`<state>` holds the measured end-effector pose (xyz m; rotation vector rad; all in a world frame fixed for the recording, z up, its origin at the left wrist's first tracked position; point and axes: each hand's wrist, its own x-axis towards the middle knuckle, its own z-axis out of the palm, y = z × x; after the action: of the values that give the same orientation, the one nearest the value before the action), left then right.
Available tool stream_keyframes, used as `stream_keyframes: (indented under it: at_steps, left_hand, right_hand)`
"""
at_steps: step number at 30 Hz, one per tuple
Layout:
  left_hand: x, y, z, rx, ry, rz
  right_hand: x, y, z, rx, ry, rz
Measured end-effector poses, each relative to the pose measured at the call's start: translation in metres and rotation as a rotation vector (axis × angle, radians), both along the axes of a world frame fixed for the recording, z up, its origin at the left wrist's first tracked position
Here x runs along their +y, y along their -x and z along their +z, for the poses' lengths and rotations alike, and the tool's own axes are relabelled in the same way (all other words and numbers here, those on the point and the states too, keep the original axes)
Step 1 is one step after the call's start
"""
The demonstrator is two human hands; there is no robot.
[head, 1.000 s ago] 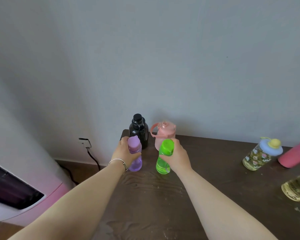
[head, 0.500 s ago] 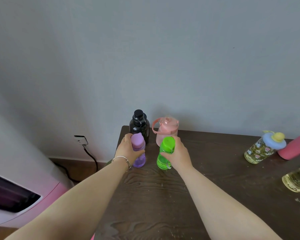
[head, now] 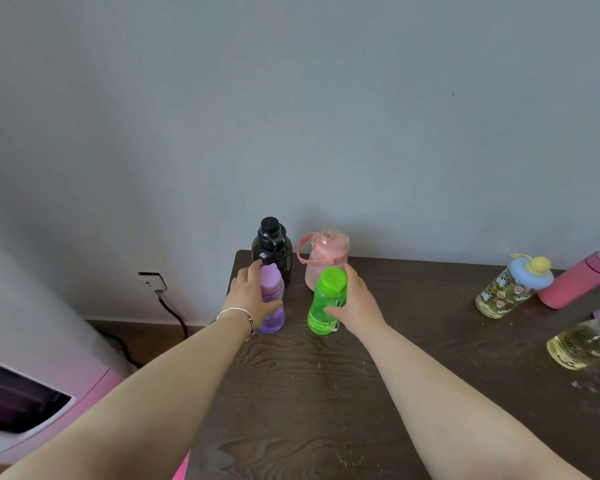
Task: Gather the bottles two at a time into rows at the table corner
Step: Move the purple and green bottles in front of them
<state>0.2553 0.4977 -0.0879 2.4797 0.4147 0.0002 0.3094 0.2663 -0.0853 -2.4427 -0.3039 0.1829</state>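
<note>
your left hand [head: 252, 296] is curled round the purple bottle [head: 273, 318], thumb across its front and fingers up behind its cap. that bottle stands upright on the bench [head: 309, 393], just in front of the black bottle [head: 271, 247], which sits at the bench's far left corner by the wall. your right hand [head: 357, 303] grips the green bottle [head: 326, 299] from its right side, fingers wrapped about its middle. it is upright, in front and to the right of the black bottle, with a gap between it and the purple one. the pink jug [head: 324, 254] stands just right of the black bottle. well to the right of the black bottle are a flowered bottle [head: 506, 289], a pink flask [head: 575, 282] and a clear bottle of yellow liquid [head: 582, 344]. a bracelet [head: 238, 311] circles your left wrist.
</note>
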Motion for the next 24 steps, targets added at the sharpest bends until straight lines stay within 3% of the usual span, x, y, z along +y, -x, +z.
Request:
stream_keyframes:
  at_steps: [8,15,24]
  left_hand:
    - [-0.012,0.001,0.025,-0.135,-0.419,-0.12]
    - [-0.075,-0.001,0.046,-0.179,-0.52,-0.265]
    - [-0.213,0.011,0.051,-0.08,-0.724,-0.351]
  right_hand:
    - [-0.036,0.011,0.025,-0.146,0.263,0.092]
    - [-0.103,0.023,0.041,-0.278,0.397,0.042]
    - [-0.24,0.048,0.04,-0.298,0.509,-0.06]
